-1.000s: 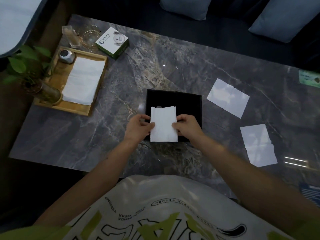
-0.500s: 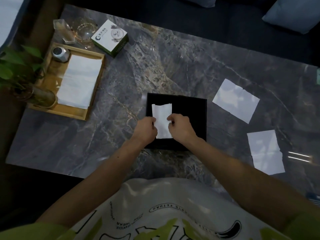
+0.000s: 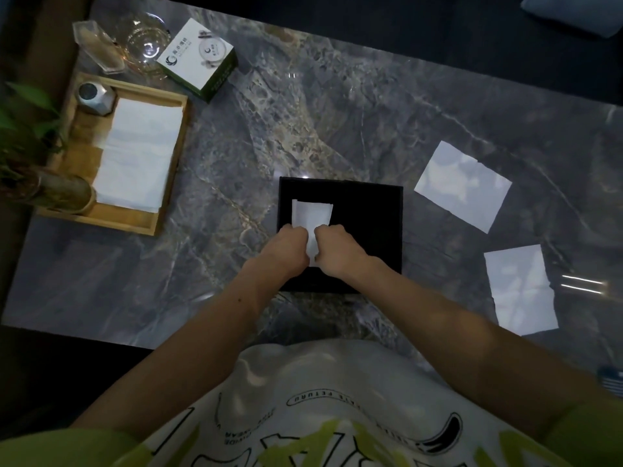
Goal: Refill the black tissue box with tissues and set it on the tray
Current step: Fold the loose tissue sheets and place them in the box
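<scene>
The black tissue box (image 3: 367,224) lies on the marble table in front of me. A folded white tissue (image 3: 312,215) rests over its left half. My left hand (image 3: 286,249) and my right hand (image 3: 337,251) are side by side, knuckles up, both pinching the near end of that tissue against the box. Two loose tissues lie flat to the right, one farther away (image 3: 463,185) and one nearer (image 3: 521,289). The wooden tray (image 3: 168,183) sits at the far left with a stack of white tissues (image 3: 138,153) inside.
On the tray stand a small metal jar (image 3: 92,97) and a potted plant (image 3: 43,183). Behind the tray are a glass cup (image 3: 145,42), a clear glass piece (image 3: 97,47) and a white-and-green carton (image 3: 197,59). The table's near edge (image 3: 101,338) runs just below my forearms.
My hands have drawn closer together on the tissue, which is now narrower and lower over the box. The view has shifted closer to the table.
</scene>
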The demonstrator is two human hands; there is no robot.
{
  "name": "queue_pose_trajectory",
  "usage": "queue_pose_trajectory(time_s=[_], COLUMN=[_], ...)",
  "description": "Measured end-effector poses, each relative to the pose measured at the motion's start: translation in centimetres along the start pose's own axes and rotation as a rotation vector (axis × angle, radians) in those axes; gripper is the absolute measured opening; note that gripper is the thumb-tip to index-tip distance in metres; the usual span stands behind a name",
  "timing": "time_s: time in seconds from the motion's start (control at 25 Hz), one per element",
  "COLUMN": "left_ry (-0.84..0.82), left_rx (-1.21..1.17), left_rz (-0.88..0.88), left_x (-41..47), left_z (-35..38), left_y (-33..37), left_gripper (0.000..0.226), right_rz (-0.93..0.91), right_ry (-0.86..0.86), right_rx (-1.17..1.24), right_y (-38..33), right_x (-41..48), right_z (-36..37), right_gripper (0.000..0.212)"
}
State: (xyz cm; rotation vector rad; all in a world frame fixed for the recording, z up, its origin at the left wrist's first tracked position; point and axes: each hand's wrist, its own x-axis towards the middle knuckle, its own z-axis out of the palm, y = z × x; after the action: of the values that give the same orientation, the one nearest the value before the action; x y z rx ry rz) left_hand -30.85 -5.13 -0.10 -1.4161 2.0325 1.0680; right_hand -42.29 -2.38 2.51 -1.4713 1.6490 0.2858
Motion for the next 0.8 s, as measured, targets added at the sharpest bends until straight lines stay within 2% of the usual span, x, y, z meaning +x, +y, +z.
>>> queue_pose_trajectory(time_s=[0.08, 0.2, 0.32, 0.48, 0.8], left_ry=[-0.001, 0.021, 0.048, 0.058, 0.073], left_rx=[0.033, 0.11, 0.297, 0.513, 0.546], left_rz=[0.023, 0.117, 0.19, 0.191, 0.219], left_x=[-0.2, -0.5, -1.2, -2.2, -2.5], left_z=[0.1, 0.6, 1.1, 2.2, 2.2], left_y=[-0.2, -0.9, -1.0, -0.5, -0.4], left_gripper=[0.033, 0.043, 0.053, 0.047, 0.049], right_rz=[-0.033, -0.074, -0.187, -0.255, -0.299], right_ry=[-0.004, 0.046, 0.075, 0.024, 0.043], right_rx=[-0.09, -0.296, -0.557, -0.816, -0.79], right_y=[0.0, 0.2, 1.0, 3.0, 3.4], right_x=[-0.2, -0.4, -0.3, 0.5, 0.3], right_z=[-0.2, -0.3, 0.3, 1.6, 1.5], right_gripper=[0.008, 0.028, 0.042, 0.041, 0.041])
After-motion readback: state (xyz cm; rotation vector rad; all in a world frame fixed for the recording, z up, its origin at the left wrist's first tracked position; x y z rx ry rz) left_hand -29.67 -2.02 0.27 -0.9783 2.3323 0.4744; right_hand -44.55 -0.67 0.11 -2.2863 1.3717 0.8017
